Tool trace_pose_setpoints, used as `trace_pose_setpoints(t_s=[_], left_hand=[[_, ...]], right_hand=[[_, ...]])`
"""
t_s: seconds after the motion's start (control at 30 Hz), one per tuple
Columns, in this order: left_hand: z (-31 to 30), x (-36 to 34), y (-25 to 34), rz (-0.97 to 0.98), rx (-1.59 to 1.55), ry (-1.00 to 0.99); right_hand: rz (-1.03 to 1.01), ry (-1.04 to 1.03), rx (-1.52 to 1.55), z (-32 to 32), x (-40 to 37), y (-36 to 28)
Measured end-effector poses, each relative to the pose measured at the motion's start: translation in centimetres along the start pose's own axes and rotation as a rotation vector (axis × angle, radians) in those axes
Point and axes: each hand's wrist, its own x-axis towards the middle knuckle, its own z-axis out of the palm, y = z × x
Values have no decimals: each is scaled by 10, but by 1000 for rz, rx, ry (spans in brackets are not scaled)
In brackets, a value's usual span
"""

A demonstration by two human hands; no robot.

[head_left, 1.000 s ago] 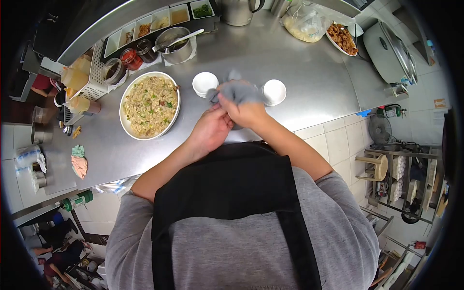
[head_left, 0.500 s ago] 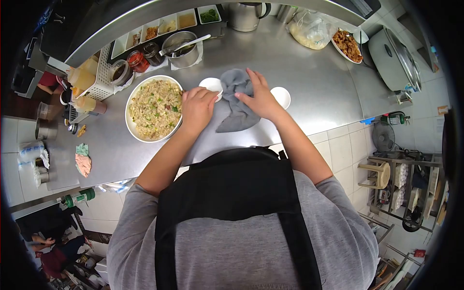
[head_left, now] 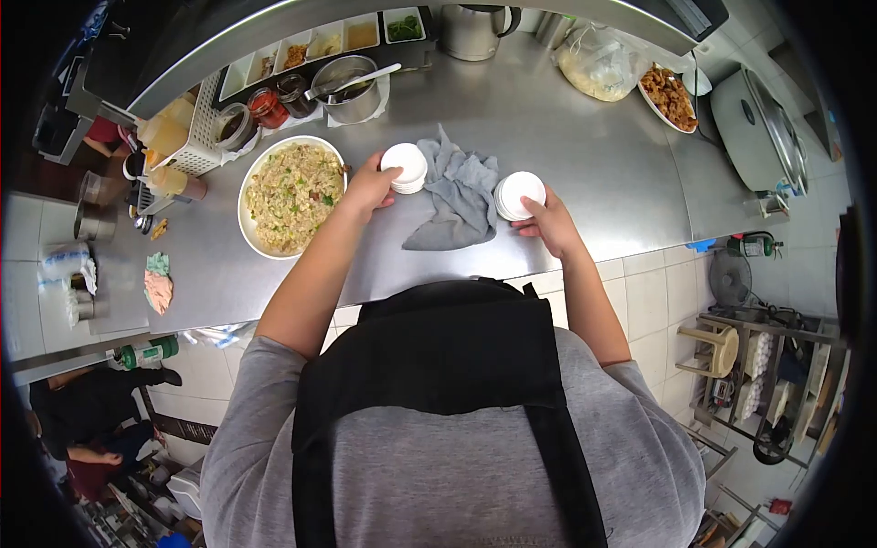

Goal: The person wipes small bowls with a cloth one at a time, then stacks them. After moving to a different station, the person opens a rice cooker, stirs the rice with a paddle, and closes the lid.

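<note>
My left hand [head_left: 369, 189] grips a stack of small white dishes [head_left: 404, 163], its thumb on the top one. A second stack of small white dishes [head_left: 518, 190] is in my right hand [head_left: 554, 224], with the thumb over the near rim and fingers at the side. Between the two stacks a crumpled grey cloth [head_left: 457, 196] lies on the steel counter, touched by neither hand. Left of my left hand sits a large white plate [head_left: 243, 228] heaped with fried rice [head_left: 294, 194].
Behind are a metal pot [head_left: 353, 102] with a ladle, sauce jars [head_left: 267, 108] and a row of topping trays [head_left: 362, 36]. A kettle [head_left: 469, 35], a plastic bag [head_left: 598, 66] and a plate of browned food [head_left: 669, 97] stand farther right. Another person [head_left: 91, 411] is at lower left.
Both hands have left the grey cloth area and moved apart onto the two dish stacks. The cloth, earlier bunched under my right hand, now lies loose and more spread out.
</note>
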Motion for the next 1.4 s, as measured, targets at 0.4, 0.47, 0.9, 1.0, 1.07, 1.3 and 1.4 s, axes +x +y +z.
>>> trace_pose_setpoints(t_s=[0.4, 0.47, 0.9, 1.0, 1.07, 1.3, 1.4], left_hand=[[8, -112, -63, 57, -1150, -349], [0, -127, -78, 82, -1279, -477], [-255, -176, -153, 370, -1393, 73], [-365, -154, -148, 414, -1361, 344], [-435, -123, -145, 416, -1247, 542], [-583, 44, -107, 346, -971, 639], [-612, 146, -105, 224, -1099, 718]], right_hand=[[98, -410, 840, -66, -27, -12], [78, -592, 888, -59, -29, -34], [51, -645, 565, 121, -29, -80], [29, -561, 485, 186, -34, -91], [29, -528, 454, 233, -41, -97], [44, -443, 263, 318, -56, -106], [34, -263, 265, 336, -60, -109]])
